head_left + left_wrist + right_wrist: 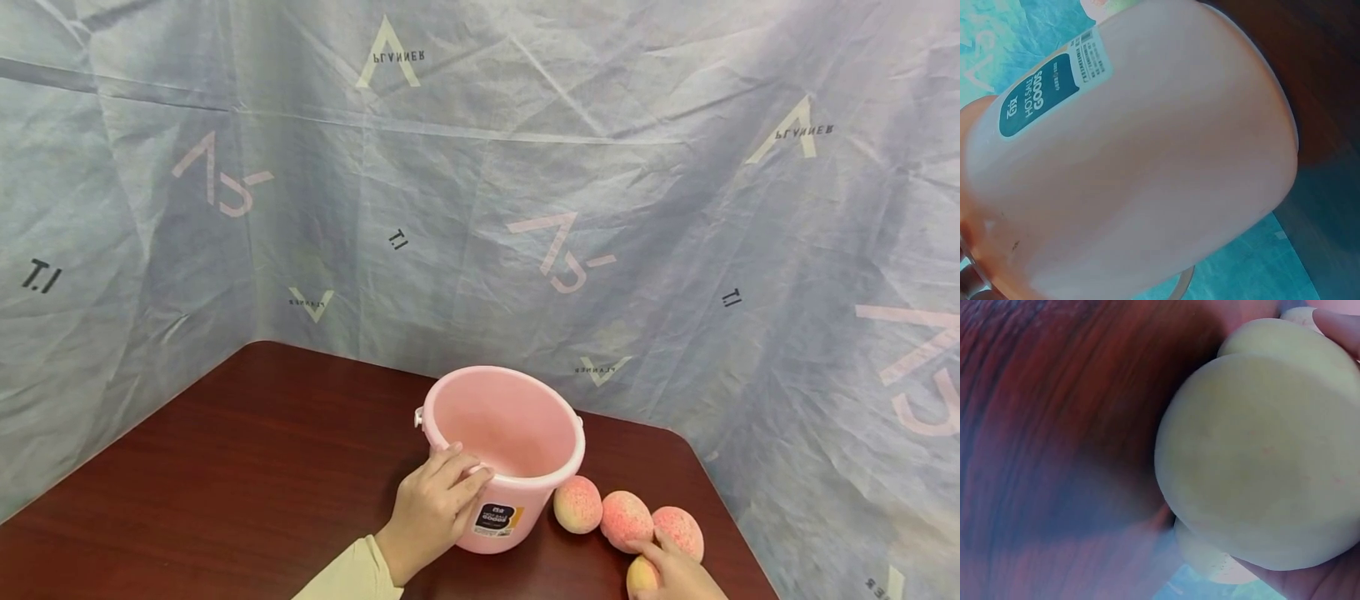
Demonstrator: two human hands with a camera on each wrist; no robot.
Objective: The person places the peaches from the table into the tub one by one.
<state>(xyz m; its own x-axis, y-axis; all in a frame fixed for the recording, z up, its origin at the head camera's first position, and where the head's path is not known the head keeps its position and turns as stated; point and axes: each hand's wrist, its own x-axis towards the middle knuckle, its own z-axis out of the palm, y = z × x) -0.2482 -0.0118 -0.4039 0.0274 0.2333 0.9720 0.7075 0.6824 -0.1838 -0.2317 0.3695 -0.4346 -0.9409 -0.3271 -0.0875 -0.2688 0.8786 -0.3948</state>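
Grey-blue cloth point(465, 183) on every visible side, creased and printed with pale angular marks and small lettering such as PLANNER. In front of it, a dark red-brown wood-grain counter point(262, 475) with rounded far corners. On the counter, a pink plastic bucket point(535, 504), mouth upward, pale at the rim, with a white handle fitting point(418, 417) at its left and a dark label point(495, 517) reading HOT SALE GOODS in the left wrist view. At the bucket's near-left edge, the left grip point(435, 504), bare-handed, fingers bent over the rim and holding on to it. Pale yellow sleeve point(356, 573) behind that wrist.

Right of the bucket, three speckled pink-and-yellow peaches in a close row: left peach point(578, 505) just beside the bucket, then middle peach point(627, 520), then right peach point(684, 532). Contact between left peach and bucket: cannot tell. Nearest the viewer, a yellower peach point(641, 573) in the right grip point(677, 573), fingers curved about it, spread only as far as the fruit. Lifted or resting on the counter: cannot tell.
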